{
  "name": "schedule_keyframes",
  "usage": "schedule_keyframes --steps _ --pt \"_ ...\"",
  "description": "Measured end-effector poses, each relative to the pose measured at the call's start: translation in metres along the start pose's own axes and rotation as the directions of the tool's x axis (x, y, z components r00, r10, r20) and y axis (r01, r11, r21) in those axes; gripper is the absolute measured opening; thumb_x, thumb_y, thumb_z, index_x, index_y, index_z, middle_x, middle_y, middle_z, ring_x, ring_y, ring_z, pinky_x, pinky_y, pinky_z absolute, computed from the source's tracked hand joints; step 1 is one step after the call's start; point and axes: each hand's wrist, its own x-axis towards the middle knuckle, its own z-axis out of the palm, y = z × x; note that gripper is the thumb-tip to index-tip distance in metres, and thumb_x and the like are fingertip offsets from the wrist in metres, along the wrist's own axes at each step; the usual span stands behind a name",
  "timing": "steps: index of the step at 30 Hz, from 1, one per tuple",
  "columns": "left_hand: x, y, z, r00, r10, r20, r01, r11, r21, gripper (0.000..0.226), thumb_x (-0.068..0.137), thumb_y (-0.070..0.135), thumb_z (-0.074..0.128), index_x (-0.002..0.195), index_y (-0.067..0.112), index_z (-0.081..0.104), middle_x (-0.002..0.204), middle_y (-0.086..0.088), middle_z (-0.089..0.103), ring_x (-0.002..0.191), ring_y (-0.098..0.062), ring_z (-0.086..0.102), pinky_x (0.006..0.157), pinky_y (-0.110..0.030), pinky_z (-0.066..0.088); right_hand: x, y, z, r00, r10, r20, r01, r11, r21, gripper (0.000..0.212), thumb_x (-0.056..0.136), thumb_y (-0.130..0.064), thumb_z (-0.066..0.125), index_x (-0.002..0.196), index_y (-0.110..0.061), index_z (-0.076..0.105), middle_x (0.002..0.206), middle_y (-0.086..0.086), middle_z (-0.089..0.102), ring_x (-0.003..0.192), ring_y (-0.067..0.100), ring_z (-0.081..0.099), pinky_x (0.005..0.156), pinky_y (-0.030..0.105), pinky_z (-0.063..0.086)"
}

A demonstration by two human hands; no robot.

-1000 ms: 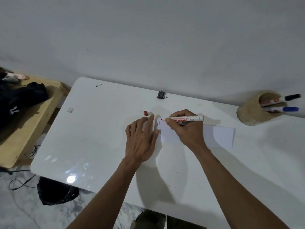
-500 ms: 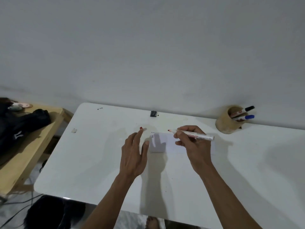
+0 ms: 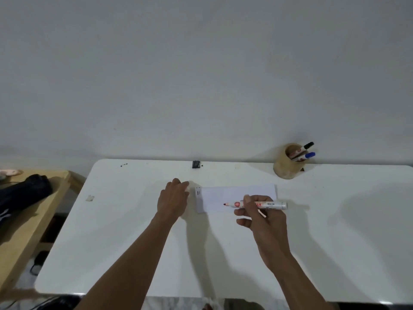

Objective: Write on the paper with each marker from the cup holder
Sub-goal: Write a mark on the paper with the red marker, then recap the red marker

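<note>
White table (image 3: 134, 242) against a bare wall, our view down over both forearms. Our right hand (image 3: 263, 222) pinches the uncapped red marker (image 3: 260, 204) mid-barrel, thumb and fingers closed round it, tip pointing left and hovering over the paper (image 3: 237, 194); contact cannot be told. Our left hand (image 3: 173, 199) reaches forward just left of the paper's edge, fingers loosely curled; whether it holds anything is hidden. Marker looks light, rigid, smooth plastic, best gripped near the tip for control. Paper is thin and liable to slide, so pin its edge. Short marks show at its left end. Cup (image 3: 287, 163) stands far right, holding black and blue markers.
</note>
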Motion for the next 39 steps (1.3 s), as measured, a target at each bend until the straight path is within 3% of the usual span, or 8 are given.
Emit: schedule_keyframes --steps 5,9,11,14,16,19,32,39 --pt "0.001 -0.002 0.011 0.993 -0.048 -0.105 0.043 0.998 -0.052 0.023 0.097 0.006 0.045 0.106 0.007 0.065 0.105 -0.016 0.062 0.099 -0.037 0.061 0.076 -0.040 0.048 -0.004 -0.002 -0.011 1.000 -0.004 -0.005 0.004 1.000 -0.019 0.010 0.090 0.002 0.072 0.096 -0.002 0.066 0.085 0.011 0.077 0.078 0.020 0.074 0.063 0.028 0.060" --pt "-0.027 0.007 -0.002 0.977 -0.148 -0.156 0.080 0.925 -0.373 0.014 0.094 0.011 0.059 0.103 0.005 0.068 0.095 -0.013 0.074 0.090 -0.031 0.067 0.073 -0.030 0.046 -0.007 -0.012 -0.015 0.998 -0.064 -0.005 0.064 0.997 -0.039 0.011 0.091 -0.004 0.072 0.100 -0.004 0.065 0.089 0.009 0.080 0.078 0.021 0.076 0.063 0.028 0.061" --pt "-0.053 0.022 -0.015 0.967 -0.196 -0.162 0.067 0.810 -0.582 0.010 0.092 0.014 0.066 0.099 0.009 0.072 0.083 -0.006 0.077 0.077 -0.020 0.072 0.071 -0.024 0.049 -0.009 -0.020 -0.015 0.995 -0.098 -0.009 0.097 0.994 -0.049 0.012 0.093 -0.011 0.071 0.102 -0.006 0.065 0.090 0.007 0.080 0.077 0.019 0.077 0.064 0.030 0.062" --pt "-0.095 0.054 -0.034 0.976 -0.206 -0.077 0.032 0.477 -0.878 0.007 0.091 0.011 0.068 0.092 0.013 0.074 0.077 -0.001 0.076 0.066 -0.013 0.071 0.070 -0.033 0.057 -0.012 -0.032 -0.015 0.989 -0.146 0.022 0.147 0.987 -0.072 0.013 0.097 -0.020 0.068 0.099 -0.007 0.068 0.090 0.002 0.081 0.076 0.015 0.077 0.065 0.029 0.061" --pt "-0.118 0.074 -0.045 0.988 -0.153 -0.035 0.011 0.288 -0.958 0.010 0.092 0.008 0.066 0.095 0.012 0.075 0.082 -0.003 0.076 0.070 -0.014 0.068 0.067 -0.032 0.056 -0.016 -0.039 -0.016 0.983 -0.181 0.042 0.184 0.980 -0.077 0.014 0.097 -0.022 0.066 0.096 -0.009 0.070 0.088 -0.001 0.081 0.076 0.013 0.077 0.064 0.027 0.061" --pt "-0.137 0.096 -0.055 0.996 -0.087 -0.022 -0.006 0.181 -0.983 0.012 0.093 0.010 0.064 0.099 0.012 0.075 0.087 -0.002 0.074 0.076 -0.013 0.065 0.067 -0.032 0.055 -0.021 -0.046 -0.018 0.972 -0.224 0.073 0.230 0.969 -0.093 0.015 0.097 -0.023 0.067 0.094 -0.008 0.070 0.085 0.000 0.081 0.076 0.014 0.077 0.063 0.025 0.060" --pt "-0.146 0.117 -0.051 0.999 0.017 -0.043 -0.046 0.242 -0.969 0.012 0.091 0.011 0.068 0.096 0.016 0.077 0.084 -0.003 0.074 0.076 -0.014 0.064 0.068 -0.029 0.055 -0.034 -0.042 -0.035 0.962 -0.262 0.071 0.270 0.947 -0.174 0.013 0.096 -0.020 0.069 0.094 -0.007 0.071 0.088 0.003 0.081 0.077 0.017 0.077 0.063 0.028 0.061" --pt "-0.129 0.135 -0.046 0.992 0.128 0.000 -0.029 0.227 -0.973 0.012 0.092 0.011 0.066 0.096 0.013 0.077 0.084 0.000 0.074 0.077 -0.014 0.064 0.070 -0.028 0.055 -0.021 -0.047 -0.050 0.981 -0.193 -0.003 0.192 0.975 -0.110 0.015 0.096 -0.023 0.069 0.095 -0.007 0.069 0.088 0.003 0.081 0.078 0.018 0.077 0.066 0.031 0.061"
